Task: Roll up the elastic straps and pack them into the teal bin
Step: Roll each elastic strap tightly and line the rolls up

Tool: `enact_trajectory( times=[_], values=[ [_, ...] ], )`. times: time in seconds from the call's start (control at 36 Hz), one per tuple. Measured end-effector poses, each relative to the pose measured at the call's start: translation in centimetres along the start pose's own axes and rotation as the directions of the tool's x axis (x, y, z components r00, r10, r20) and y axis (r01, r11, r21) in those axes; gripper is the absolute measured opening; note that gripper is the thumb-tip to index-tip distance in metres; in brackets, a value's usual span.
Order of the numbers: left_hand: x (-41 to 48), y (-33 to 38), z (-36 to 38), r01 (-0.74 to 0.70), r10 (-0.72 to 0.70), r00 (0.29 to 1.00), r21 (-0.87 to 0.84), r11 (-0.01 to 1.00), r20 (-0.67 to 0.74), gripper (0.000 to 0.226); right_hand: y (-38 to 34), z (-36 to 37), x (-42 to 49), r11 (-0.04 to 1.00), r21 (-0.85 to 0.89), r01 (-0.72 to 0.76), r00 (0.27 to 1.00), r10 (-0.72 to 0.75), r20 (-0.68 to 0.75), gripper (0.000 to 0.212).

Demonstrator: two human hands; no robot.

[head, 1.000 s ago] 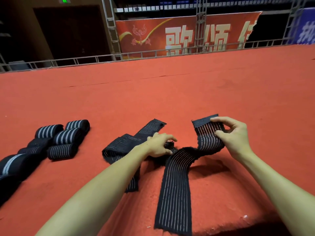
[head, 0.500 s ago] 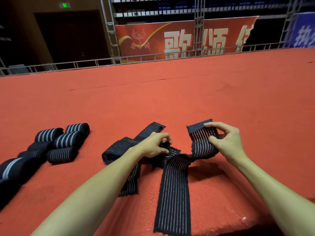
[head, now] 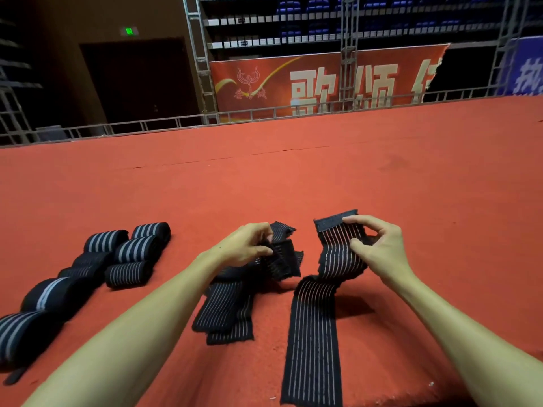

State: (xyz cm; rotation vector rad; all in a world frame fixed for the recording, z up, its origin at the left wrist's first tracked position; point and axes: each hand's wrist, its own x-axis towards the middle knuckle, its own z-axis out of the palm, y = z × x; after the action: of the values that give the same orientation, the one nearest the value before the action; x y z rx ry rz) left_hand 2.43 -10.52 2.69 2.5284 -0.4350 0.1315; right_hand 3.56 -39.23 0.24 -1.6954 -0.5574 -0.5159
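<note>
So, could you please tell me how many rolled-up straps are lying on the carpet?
8 rolled straps at left: three at back, three mid-row, two nearest. Others may sit off-frame.

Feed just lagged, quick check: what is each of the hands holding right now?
Left hand: closed, gripping the bunched strap.
Right hand: closed, pinching the top end of the long strap.
</note>
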Motion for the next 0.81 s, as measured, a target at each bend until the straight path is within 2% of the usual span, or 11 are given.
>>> enact_trajectory(
  times=[0.17, 0.28, 0.44, 0.58, 0.69, 0.81],
  values=[
    [-1.5, 0.1, -2.4, 0.023, -0.023, 0.999, 0.000, 1.000, -0.045, 0.031, -2.0, 1.8, 0.0, 1.000, 0.006, 0.010, 1.000, -0.010, -0.024, 0.054],
    [-2.6, 0.7, -3.9, 0.005, -0.006, 0.993, -0.007, 1.000, -0.118, 0.021, -2.9, 3.2, 0.1, 0.999, 0.043, 0.013, 0.999, -0.011, -0.042, 0.057],
    [-5.0, 2.0, -6.0, -0.042, 0.006, 0.975, -0.159, 0.986, -0.221, 0.016, -5.4, 6.2, 0.3, 0.996, 0.060, 0.058, 0.997, -0.054, -0.059, 0.051],
    [-7.0, 1.9, -7.3, -0.024, -0.040, 0.973, -0.270, 0.963, -0.227, 0.017, -6.5, 8.6, 1.0, 0.996, 0.018, 0.091, 0.993, -0.090, -0.075, 0.048],
    [-8.5, 1.7, -7.6, -0.005, -0.084, 0.968, -0.353, 0.935, -0.235, 0.016, -7.7, 10.3, 0.8, 0.992, 0.048, 0.113, 0.994, -0.112, -0.009, 0.047],
    [-9.6, 1.6, -7.4, -0.012, -0.101, 0.963, -0.414, 0.910, -0.251, 0.016, -8.3, 11.8, 0.2, 0.990, 0.069, 0.125, 0.988, -0.131, 0.085, 0.057]
  ],
)
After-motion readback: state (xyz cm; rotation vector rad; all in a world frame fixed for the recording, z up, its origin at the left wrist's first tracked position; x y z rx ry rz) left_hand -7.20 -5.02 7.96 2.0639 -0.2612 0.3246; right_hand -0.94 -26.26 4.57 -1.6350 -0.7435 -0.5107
